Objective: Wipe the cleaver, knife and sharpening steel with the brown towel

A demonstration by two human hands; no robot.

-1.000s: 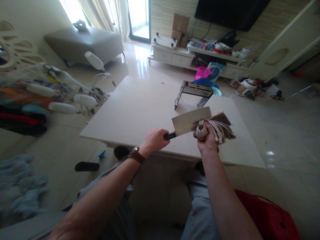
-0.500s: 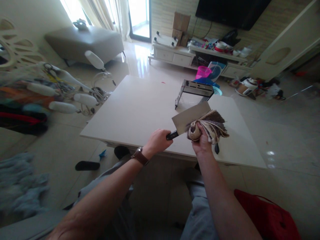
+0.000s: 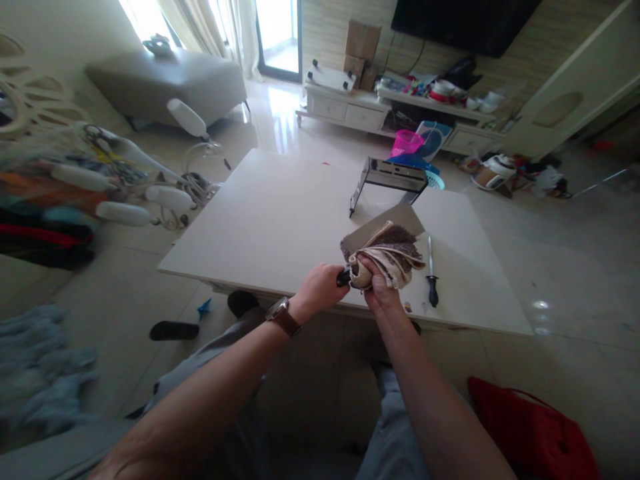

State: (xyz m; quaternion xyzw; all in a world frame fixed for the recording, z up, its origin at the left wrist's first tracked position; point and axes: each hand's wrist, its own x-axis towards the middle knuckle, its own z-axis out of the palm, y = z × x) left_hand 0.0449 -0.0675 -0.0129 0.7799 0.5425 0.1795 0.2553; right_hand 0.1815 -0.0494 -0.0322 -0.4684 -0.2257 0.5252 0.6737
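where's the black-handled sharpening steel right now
In the head view, the sharpening steel lies on the right part of the white table, close to its near edge, just right of the cloth in the right hand.

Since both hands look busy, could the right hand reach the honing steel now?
Probably yes: the honing steel lies uncovered on the table near the right hand, though that hand would likely have to let go of the cloth first.
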